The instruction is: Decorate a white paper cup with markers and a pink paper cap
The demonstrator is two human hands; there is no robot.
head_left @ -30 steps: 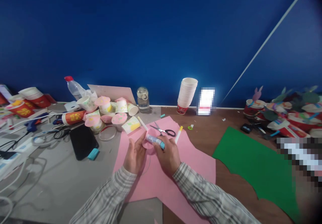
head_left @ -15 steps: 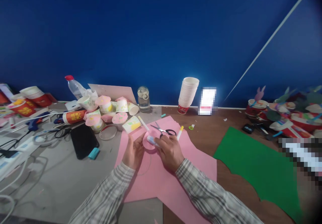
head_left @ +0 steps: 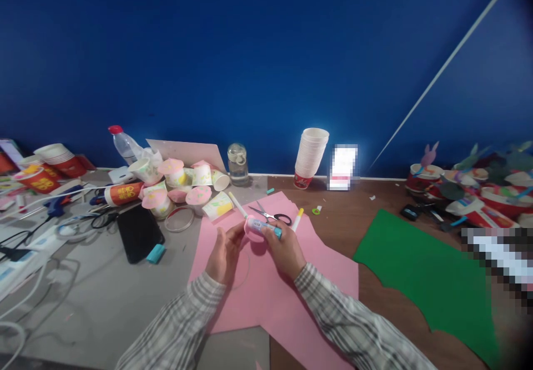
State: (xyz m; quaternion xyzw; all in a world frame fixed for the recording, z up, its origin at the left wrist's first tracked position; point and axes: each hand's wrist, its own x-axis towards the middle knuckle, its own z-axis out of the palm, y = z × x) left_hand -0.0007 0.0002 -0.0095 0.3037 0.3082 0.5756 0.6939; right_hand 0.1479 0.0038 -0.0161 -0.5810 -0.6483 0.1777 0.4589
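My right hand [head_left: 285, 248] grips a glue stick [head_left: 265, 227] with a blue-and-white label, held sideways. Its tip meets a small round pink paper piece [head_left: 255, 237], pinched at the left edge by my left hand [head_left: 227, 251]. Whether that piece is flat or cone-shaped I cannot tell. Beneath both hands lie large pink paper sheets [head_left: 266, 298]. Black-handled scissors [head_left: 270, 214] rest open just beyond my right hand. A marker with a yellow cap [head_left: 298, 219] is to their right, and a pale pen [head_left: 237, 204] to their left.
Decorated paper cups with pink tops [head_left: 198, 194] cluster at left, near a black phone [head_left: 139, 233] and a teal cap [head_left: 155, 253]. At the back stand a glass jar [head_left: 237, 165] and a cup stack [head_left: 311, 153]. Green paper [head_left: 428, 281] lies right; cables [head_left: 37, 275] run at far left.
My right hand has turned and shifted slightly, so more of the glue stick shows and lies more level. The pink piece has tilted and moved a little right.
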